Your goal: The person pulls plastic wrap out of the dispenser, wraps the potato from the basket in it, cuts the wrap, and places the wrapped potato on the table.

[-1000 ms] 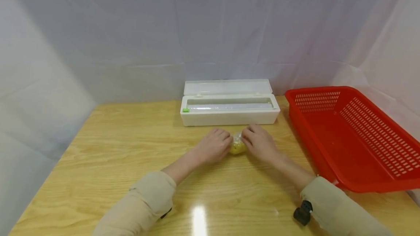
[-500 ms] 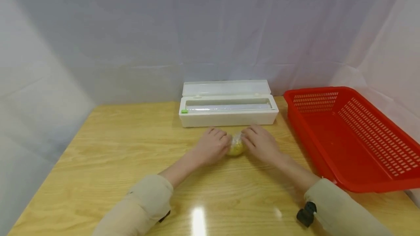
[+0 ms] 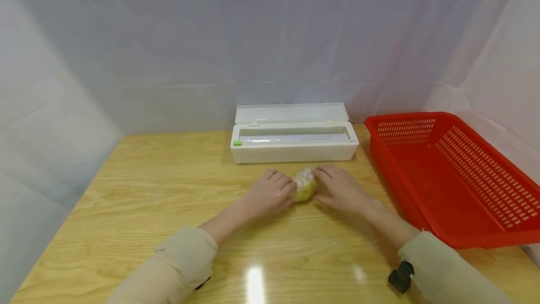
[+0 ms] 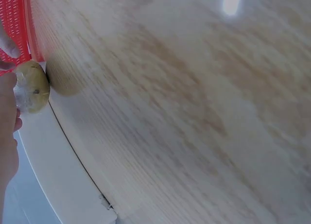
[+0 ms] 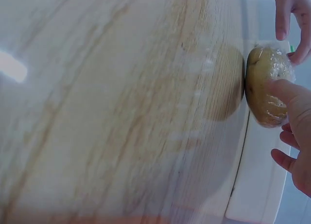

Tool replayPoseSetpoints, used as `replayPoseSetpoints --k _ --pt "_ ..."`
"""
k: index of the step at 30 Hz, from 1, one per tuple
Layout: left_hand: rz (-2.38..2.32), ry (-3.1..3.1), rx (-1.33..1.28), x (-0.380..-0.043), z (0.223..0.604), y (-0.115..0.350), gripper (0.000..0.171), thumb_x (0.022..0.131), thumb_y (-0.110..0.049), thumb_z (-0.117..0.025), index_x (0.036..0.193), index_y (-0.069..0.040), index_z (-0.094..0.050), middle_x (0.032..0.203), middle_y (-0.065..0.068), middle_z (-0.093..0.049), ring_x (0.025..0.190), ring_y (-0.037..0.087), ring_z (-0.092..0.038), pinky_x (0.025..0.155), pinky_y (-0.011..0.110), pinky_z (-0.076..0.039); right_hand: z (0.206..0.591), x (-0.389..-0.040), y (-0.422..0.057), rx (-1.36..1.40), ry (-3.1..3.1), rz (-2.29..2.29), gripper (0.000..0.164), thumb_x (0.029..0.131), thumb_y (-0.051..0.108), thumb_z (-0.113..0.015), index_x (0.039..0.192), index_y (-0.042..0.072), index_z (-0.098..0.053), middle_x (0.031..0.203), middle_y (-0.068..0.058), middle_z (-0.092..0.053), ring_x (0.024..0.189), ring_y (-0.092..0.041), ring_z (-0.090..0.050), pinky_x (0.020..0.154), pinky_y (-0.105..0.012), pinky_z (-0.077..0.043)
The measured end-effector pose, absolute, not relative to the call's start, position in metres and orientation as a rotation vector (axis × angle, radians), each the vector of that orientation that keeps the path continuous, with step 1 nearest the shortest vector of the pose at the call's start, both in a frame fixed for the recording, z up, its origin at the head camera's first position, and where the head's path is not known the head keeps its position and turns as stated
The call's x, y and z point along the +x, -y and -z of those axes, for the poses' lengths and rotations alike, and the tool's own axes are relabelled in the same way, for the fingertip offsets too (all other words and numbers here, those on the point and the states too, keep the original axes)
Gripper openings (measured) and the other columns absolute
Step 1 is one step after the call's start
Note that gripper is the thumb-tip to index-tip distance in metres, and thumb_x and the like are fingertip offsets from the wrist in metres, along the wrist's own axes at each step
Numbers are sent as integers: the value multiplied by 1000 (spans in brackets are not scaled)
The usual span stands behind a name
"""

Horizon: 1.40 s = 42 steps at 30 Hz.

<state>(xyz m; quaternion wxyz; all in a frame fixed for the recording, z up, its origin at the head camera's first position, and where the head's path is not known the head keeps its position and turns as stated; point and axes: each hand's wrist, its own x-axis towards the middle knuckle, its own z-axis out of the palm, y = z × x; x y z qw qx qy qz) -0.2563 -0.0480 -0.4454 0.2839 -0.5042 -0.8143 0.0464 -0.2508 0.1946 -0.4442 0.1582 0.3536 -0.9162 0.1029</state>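
A potato [image 3: 305, 191] wrapped in clear cling film sits on the wooden table between my hands. My left hand [image 3: 272, 193] holds it by its left side, fingers curled at the film. From the right, my right hand [image 3: 339, 189] reaches the film with one fingertip, while its thumb stands apart, as the right wrist view shows. Crinkled film shines on the potato [image 5: 265, 85] there, at the side facing the hands. In the left wrist view, the potato [image 4: 35, 88] is at the left edge, partly hidden behind fingers.
Behind the hands stands a white cling film box [image 3: 294, 153], its lid [image 3: 292, 113] raised and a roll inside. A green slider [image 3: 238, 143] sits at its left end. To the right is a red plastic basket [image 3: 402, 177]. The wooden table [image 3: 168, 177] meets a pale cloth backdrop.
The potato is turned and shows more between the hands. My right hand has spread, its thumb dropping away from the forefinger; my left hand has shifted slightly left and down.
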Motion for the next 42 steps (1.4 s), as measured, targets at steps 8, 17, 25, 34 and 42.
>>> replayPoseSetpoints --k 8,17,25,34,42 --pt "-94 2275 -1320 -254 446 38 44 81 -44 -64 103 -7 -57 103 8 -60 97 23 -56 89 37 -42 444 -252 -194 1008 2659 -224 62 70 30 -80 117 -1 -52 117 -18 -52 108 -32 -49 90 -47 -42" --pt "23 2488 -1113 -252 448 31 64 84 -53 -58 119 1 -49 107 14 -58 99 27 -56 86 39 -43 445 -258 -191 987 2764 -176 84 72 46 -75 130 -4 -40 127 -22 -49 115 -36 -47 92 -51 -40" --pt "-118 2742 -974 -254 454 19 91 76 -66 -57 136 0 -36 114 15 -58 102 29 -54 87 42 -40 446 -265 -183 966 2822 -79 80 73 52 -72 125 -1 -41 119 -17 -53 111 -32 -48 90 -49 -38" --pt "-87 2603 -928 -255 455 7 73 73 -55 -68 116 -1 -46 90 11 -58 79 24 -57 66 33 -45 448 -271 -175 1004 2737 24 71 73 51 -71 117 1 -46 103 -13 -56 98 -29 -53 79 -43 -42" --pt "-53 2660 -922 -258 457 -1 64 81 -48 -62 118 1 -44 94 14 -56 82 26 -58 66 34 -49 443 -272 -172 1051 2769 9 62 75 44 -72 110 -1 -46 96 -13 -54 91 -29 -53 77 -43 -45"
